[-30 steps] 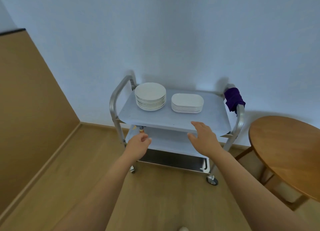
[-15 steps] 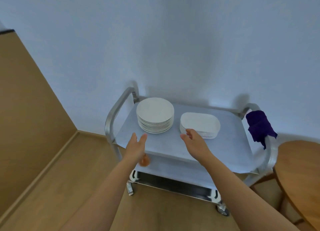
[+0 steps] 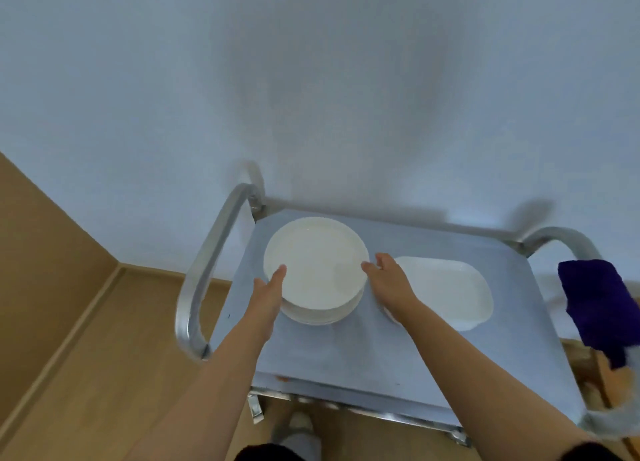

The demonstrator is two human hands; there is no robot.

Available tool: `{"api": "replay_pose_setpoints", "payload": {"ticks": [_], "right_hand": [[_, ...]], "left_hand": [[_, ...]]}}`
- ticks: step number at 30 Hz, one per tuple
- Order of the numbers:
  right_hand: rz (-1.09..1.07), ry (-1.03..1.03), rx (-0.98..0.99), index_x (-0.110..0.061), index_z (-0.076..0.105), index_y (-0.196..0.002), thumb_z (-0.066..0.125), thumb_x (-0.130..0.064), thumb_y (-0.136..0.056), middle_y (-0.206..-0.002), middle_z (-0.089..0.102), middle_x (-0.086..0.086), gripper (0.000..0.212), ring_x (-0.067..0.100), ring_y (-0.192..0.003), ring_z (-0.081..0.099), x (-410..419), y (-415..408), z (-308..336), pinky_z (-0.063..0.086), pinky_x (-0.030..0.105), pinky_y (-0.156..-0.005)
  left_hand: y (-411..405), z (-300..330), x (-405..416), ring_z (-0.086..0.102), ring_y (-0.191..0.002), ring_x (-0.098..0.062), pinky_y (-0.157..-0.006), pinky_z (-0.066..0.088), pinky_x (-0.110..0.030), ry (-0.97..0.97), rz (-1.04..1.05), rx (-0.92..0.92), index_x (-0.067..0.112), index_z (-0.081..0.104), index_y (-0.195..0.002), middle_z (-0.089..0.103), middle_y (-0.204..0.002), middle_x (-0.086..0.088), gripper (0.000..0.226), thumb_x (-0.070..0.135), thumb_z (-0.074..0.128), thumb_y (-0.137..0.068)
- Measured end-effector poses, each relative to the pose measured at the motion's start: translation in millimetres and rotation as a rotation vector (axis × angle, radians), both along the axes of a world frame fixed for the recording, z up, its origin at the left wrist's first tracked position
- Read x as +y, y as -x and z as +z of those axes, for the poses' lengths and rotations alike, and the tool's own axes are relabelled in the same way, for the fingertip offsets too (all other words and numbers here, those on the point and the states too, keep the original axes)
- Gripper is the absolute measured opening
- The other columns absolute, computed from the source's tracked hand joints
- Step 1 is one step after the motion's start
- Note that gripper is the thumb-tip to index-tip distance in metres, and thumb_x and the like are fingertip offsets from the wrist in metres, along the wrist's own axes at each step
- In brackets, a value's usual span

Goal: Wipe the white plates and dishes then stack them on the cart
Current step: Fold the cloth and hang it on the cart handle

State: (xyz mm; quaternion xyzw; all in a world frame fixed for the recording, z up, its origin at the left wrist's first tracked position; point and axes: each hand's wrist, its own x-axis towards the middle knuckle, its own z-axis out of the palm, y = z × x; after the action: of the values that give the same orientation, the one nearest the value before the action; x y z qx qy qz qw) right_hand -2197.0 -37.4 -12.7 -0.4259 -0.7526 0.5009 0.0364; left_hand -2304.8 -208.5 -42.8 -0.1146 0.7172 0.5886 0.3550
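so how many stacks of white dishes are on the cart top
2: a stack of round plates at the back left of the cart top, between both hands, and a stack of oblong dishes just right of it. Lower shelves are hidden.

Materials and finish, head view.
Round plates [image 3: 316, 263]: white, smooth, glossy like glazed ceramic, faint highlights. Oblong dishes [image 3: 446, 287]: same glossy white glaze. Cart [image 3: 398, 353]: top shelf a matt pale blue-grey sheet; handle tubes brushed metal, dull sheen. Cloth [image 3: 601, 305]: deep purple, soft matt fabric. Floor [image 3: 86, 374]: light wood, satin. Wall [image 3: 311, 80]: matt, finely textured.
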Motion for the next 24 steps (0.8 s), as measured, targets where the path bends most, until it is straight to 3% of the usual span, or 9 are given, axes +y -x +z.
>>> {"api": "replay_pose_setpoints", "payload": {"ticks": [6,9,13,17,20,24], "right_hand": [[-0.056,0.139,-0.123,-0.007,0.034,-0.143,0.052,-0.034,-0.094,-0.148,0.036,0.011,0.059,0.029,-0.133,0.038,39.9,52.2,-19.9,0.031,0.037,-0.106],[-0.018,0.283,-0.156,-0.013,0.05,-0.13,0.057,-0.033,-0.091,-0.132,0.054,0.011,0.044,0.028,-0.114,0.054,49.5,61.2,-27.3,0.044,0.037,-0.096],[0.046,0.465,-0.21,-0.024,0.053,-0.123,0.058,-0.039,-0.089,-0.115,0.062,0.004,0.037,0.028,-0.105,0.058,57.7,65.8,-30.8,0.046,0.052,-0.097],[0.101,0.499,-0.207,-0.017,0.052,-0.122,0.052,-0.031,-0.096,-0.114,0.064,0.01,0.029,0.027,-0.094,0.062,62.9,65.8,-35.8,0.053,0.042,-0.081],[0.076,0.53,-0.181,-0.016,0.052,-0.116,0.05,-0.025,-0.098,-0.117,0.063,0.014,0.021,0.03,-0.097,0.062,65.4,64.5,-39.0,0.053,0.043,-0.081],[0.011,0.566,-0.175,-0.013,0.052,-0.118,0.047,-0.021,-0.099,-0.115,0.063,0.015,0.021,0.031,-0.094,0.061,61.9,66.5,-40.2,0.051,0.035,-0.068]], "left_hand": [[42.5,-20.1,18.2,0.035,-0.135,-0.03,-0.111,0.029,-0.048,-0.049,0.12,-0.168,0.019,0.018,-0.15,0.033,-0.151,-0.007,0.082,0.052,0.058,-0.086],[48.7,-28.4,20.7,0.05,-0.122,-0.032,-0.104,0.04,-0.049,-0.129,0.167,-0.191,0.017,0.033,-0.145,0.049,-0.139,-0.01,0.07,0.044,0.06,-0.087],[47.6,-29.8,26.1,0.058,-0.109,-0.033,-0.097,0.045,-0.051,-0.221,0.21,-0.195,0.017,0.056,-0.128,0.063,-0.122,-0.012,0.044,0.038,0.057,-0.089],[47.2,-31.0,28.9,0.057,-0.11,-0.031,-0.096,0.046,-0.048,-0.118,0.2,-0.106,0.021,0.059,-0.116,0.061,-0.121,-0.009,0.033,0.039,0.058,-0.089],[49.4,-34.1,30.5,0.057,-0.105,-0.029,-0.089,0.047,-0.043,-0.015,0.181,-0.043,0.016,0.057,-0.123,0.06,-0.119,-0.01,0.044,0.041,0.06,-0.087],[47.8,-37.7,32.8,0.055,-0.091,-0.024,-0.077,0.043,-0.037,0.083,0.186,0.005,0.013,0.055,-0.126,0.058,-0.109,-0.006,0.049,0.043,0.059,-0.088]]}}
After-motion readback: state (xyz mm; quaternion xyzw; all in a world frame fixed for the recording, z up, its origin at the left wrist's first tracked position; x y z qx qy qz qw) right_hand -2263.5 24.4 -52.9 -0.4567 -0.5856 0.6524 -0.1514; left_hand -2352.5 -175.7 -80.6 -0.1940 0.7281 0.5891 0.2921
